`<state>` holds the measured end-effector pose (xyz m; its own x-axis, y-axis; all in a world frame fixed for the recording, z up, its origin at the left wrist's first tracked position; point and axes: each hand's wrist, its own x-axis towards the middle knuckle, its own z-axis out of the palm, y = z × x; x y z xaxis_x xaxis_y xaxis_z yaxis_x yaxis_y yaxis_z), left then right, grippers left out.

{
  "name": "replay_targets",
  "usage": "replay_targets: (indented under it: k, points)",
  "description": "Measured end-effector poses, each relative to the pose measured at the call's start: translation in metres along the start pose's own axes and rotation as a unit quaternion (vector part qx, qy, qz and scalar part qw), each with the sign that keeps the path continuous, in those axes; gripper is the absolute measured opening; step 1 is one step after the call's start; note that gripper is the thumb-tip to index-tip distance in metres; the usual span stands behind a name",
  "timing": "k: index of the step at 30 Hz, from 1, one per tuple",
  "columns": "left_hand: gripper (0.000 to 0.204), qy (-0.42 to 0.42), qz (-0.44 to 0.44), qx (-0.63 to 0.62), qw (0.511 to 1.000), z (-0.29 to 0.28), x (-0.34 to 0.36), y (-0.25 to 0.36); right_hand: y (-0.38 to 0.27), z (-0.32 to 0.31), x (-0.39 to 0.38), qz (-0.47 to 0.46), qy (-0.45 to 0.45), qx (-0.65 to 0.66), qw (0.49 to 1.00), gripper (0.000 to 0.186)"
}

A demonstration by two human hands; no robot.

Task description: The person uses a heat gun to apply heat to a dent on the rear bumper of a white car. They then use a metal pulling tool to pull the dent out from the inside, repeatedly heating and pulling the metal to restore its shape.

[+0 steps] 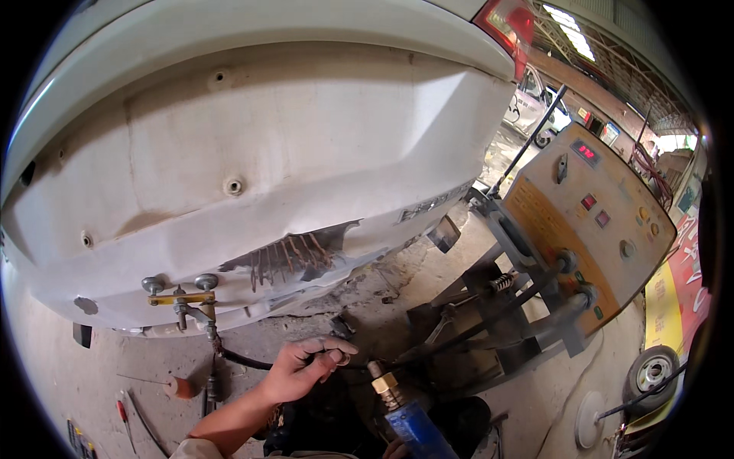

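My left hand is closed in a pinch on a small copper-coloured piece, too small to make out fully. A blue spot-welding gun with a brass collar and a metal tip points up and to the left, just right of that hand. Mostly hidden behind it, my right hand is wrapped round the gun at the lower edge. Ahead is a pale car body panel with a bare, sanded patch. From that patch a row of several bent copper-coloured wires hangs down.
A brass clamp with two round knobs sits on the panel's lower left, its dark cable running right. A control box with a lit display stands at the right. A wheel, an orange-brown spool and hand tools lie about the floor.
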<state>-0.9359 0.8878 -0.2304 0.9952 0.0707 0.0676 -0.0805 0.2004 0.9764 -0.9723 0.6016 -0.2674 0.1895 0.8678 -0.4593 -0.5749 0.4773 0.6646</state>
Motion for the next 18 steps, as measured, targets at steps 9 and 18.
replay_targets:
  k: [9,18]
  points:
    - [0.018,-0.031,0.092,0.105,0.990,-0.004,0.009,0.015,0.001,0.011,-0.001,0.018,0.021,0.077,0.997,0.048]
    - [0.010,-0.088,0.182,0.189,0.961,-0.017,0.027,0.026,-0.025,-0.004,0.012,0.025,0.033,0.074,0.996,0.045]
